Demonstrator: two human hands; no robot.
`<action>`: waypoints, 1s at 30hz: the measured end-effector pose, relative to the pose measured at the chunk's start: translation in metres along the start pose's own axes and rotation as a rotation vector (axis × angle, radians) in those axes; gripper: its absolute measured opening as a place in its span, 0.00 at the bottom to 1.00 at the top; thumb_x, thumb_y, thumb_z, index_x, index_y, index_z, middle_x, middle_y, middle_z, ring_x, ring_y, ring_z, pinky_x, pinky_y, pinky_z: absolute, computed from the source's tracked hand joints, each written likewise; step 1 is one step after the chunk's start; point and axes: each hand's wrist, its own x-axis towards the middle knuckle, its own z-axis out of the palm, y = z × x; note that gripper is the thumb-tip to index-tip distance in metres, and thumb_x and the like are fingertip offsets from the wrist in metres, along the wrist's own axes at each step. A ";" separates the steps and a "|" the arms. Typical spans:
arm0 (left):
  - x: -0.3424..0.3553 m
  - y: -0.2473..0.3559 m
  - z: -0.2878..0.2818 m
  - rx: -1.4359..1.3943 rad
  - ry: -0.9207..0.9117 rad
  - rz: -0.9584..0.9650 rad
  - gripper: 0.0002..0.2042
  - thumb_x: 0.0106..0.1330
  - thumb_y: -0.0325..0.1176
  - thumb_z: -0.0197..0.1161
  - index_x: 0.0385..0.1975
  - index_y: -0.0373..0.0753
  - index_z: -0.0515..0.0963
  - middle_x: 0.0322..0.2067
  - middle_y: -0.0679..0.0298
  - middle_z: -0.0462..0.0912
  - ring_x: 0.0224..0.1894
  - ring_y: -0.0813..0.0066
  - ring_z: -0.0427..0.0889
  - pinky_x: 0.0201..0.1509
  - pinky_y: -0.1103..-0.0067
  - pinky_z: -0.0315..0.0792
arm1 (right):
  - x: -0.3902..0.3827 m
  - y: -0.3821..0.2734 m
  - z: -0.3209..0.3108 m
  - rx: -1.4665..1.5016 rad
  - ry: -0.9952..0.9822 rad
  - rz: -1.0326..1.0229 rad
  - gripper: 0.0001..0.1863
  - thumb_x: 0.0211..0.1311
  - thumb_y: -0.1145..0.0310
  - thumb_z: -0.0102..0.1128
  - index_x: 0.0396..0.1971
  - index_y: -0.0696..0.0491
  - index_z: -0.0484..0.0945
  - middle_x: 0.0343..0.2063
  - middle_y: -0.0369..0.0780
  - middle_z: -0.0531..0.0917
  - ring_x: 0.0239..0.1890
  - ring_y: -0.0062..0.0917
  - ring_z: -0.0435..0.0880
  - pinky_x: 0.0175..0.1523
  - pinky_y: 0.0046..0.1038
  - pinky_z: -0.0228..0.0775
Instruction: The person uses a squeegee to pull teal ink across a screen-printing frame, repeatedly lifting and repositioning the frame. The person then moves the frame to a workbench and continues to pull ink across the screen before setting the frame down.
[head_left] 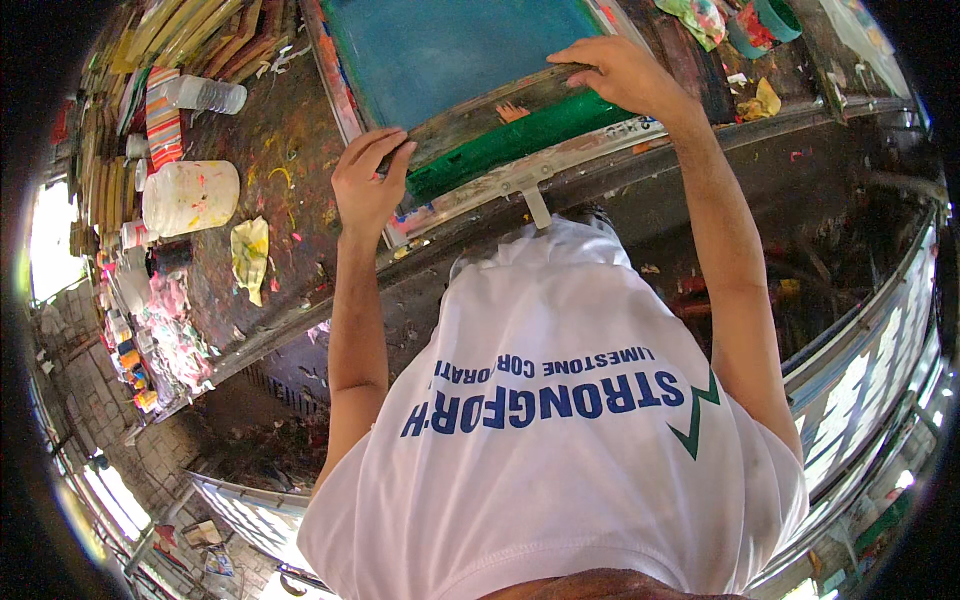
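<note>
A screen-printing frame [345, 110] with blue-green mesh [440, 50] lies on the workbench in front of me. Across its near part runs a squeegee [480, 118] with a worn wooden handle, slanting up to the right. My left hand [370, 182] grips the squeegee's left end, thumb and fingers closed on it. At the other end my right hand [625, 78] holds it, fingers over the top edge. A band of wet-looking green ink [540, 135] lies along the near side of the squeegee. The squeegee's lower edge is hidden.
Left on the stained bench stand a paint-smeared white tub [192, 198] and a clear plastic bottle [208, 95], near stacked wooden frames [95, 190]. A yellow-stained rag [249, 260] lies closer. A green container [765, 25] and a crumpled yellow scrap [760, 102] sit at the right.
</note>
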 end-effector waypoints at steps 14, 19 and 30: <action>-0.103 0.044 0.008 0.107 -0.146 0.313 0.20 0.57 0.19 0.72 0.51 0.40 0.84 0.46 0.64 0.86 0.46 0.62 0.86 0.49 0.66 0.78 | -0.108 -0.063 0.028 -0.176 0.180 -0.086 0.18 0.52 0.82 0.66 0.44 0.54 0.87 0.48 0.38 0.89 0.51 0.34 0.88 0.56 0.39 0.80; -0.115 0.054 0.011 0.052 -0.016 0.281 0.20 0.55 0.18 0.75 0.48 0.38 0.84 0.44 0.63 0.87 0.43 0.61 0.86 0.44 0.68 0.80 | -0.135 -0.071 0.025 -0.150 0.197 -0.075 0.16 0.50 0.83 0.67 0.40 0.54 0.87 0.43 0.39 0.89 0.48 0.35 0.89 0.53 0.38 0.82; -0.125 0.101 0.016 0.010 0.155 0.146 0.15 0.53 0.17 0.73 0.42 0.35 0.86 0.36 0.59 0.88 0.35 0.60 0.87 0.37 0.70 0.83 | -0.185 -0.077 0.009 0.042 0.311 0.052 0.15 0.50 0.82 0.70 0.40 0.54 0.88 0.30 0.41 0.88 0.31 0.36 0.88 0.37 0.35 0.80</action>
